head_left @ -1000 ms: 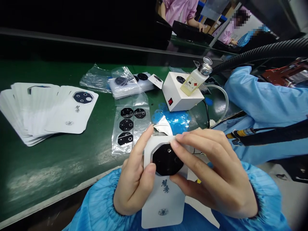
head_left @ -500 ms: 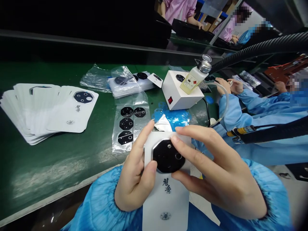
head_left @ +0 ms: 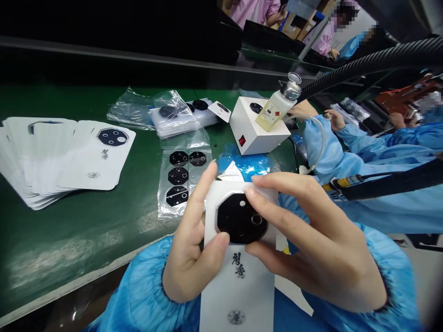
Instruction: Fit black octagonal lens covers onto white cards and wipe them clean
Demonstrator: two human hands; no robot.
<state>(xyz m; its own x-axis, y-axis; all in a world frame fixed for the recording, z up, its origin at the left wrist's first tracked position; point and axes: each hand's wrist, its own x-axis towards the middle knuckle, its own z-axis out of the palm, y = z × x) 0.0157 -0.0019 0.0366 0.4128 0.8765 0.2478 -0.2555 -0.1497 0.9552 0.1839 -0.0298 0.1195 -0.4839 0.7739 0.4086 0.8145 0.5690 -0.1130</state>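
Observation:
I hold a white phone back cover (head_left: 238, 286) upright in front of me, over my blue sleeves. My left hand (head_left: 192, 249) grips its left edge, thumb against the black octagonal camera plate (head_left: 241, 218) and forefinger stretched up along the side. My right hand (head_left: 311, 244) holds the cover from the right, with forefinger and thumb pinching the plate's top and bottom edges. Beyond my hands, a clear sheet (head_left: 183, 177) carrying several more black octagonal plates lies on the green belt (head_left: 86, 226).
A fanned stack of white covers (head_left: 62, 159) lies at left. Clear bags of parts (head_left: 173, 117) sit at the back. A white box (head_left: 258, 127) bears a tilted solvent bottle (head_left: 278, 106). A co-worker's blue sleeve (head_left: 346, 152) and a black hose (head_left: 370, 67) are at right.
My hands and the cover have shifted slightly up in view. The black plate has turned a little in my right fingers. The co-worker's arm at right has drawn back.

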